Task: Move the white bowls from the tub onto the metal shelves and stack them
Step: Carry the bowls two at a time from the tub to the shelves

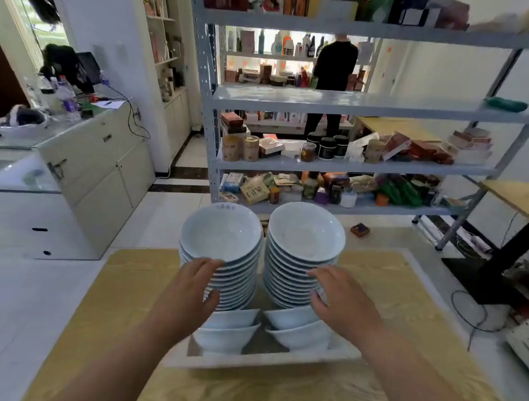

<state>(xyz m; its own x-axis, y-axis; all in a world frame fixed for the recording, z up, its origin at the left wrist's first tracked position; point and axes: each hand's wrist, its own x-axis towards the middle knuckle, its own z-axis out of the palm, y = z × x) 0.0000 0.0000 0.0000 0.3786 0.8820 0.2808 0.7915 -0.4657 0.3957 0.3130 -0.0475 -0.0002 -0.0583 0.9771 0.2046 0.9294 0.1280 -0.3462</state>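
Note:
Two tall stacks of white bowls stand in a white tub [259,359] on a wooden table: the left stack [222,238] and the right stack [305,232]. In front of them, more white bowls [227,335] lie lower in the tub. My left hand [186,291] reaches the near side of the left stack, fingers spread against the rims, thumb below. On the near side of the right stack is my right hand [341,297], its fingers likewise on the rims. The grey metal shelves [352,105] stand behind the table; their middle shelf is mostly bare.
The lower shelves hold boxes, jars and packets [329,148]. A green object [507,104] lies at the right end of the middle shelf. A person in black [333,79] stands behind the shelving. White cabinets [101,166] are to the left, another wooden table [521,196] to the right.

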